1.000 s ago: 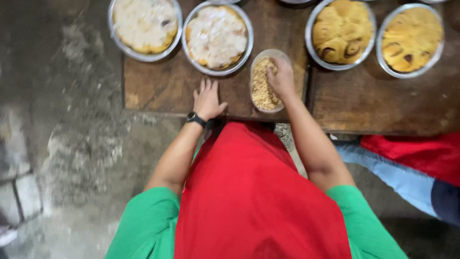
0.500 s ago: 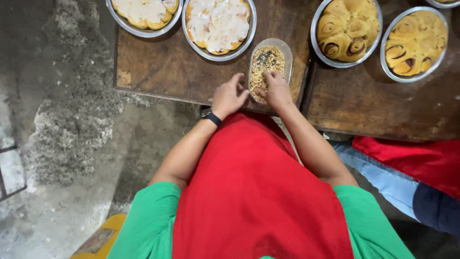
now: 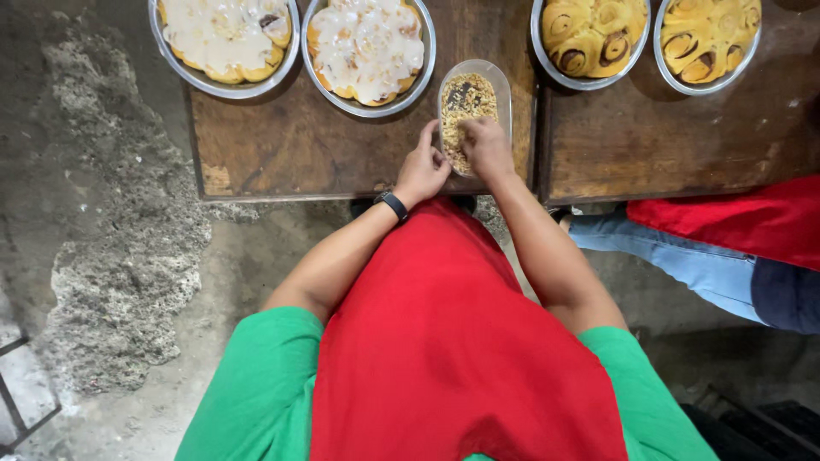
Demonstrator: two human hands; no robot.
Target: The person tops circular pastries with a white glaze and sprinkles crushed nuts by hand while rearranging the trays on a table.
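Note:
A clear plastic container of brown crumbs lies on the dark wooden table, near its front edge. My left hand, with a black watch at the wrist, rests against the container's left side, fingers on its rim. My right hand reaches down into the crumbs with its fingers bunched; what they hold is hidden. Left of the container stand two round metal pans of iced rolls, one near and one farther left.
Two pans of plain swirled rolls sit on a second table to the right. Another person in a red apron and jeans stands at the right. The floor at left is rough, patchy concrete.
My left hand has moved from flat on the table to the container's side. My right hand stays in the crumbs. The view has shifted closer over the table edge.

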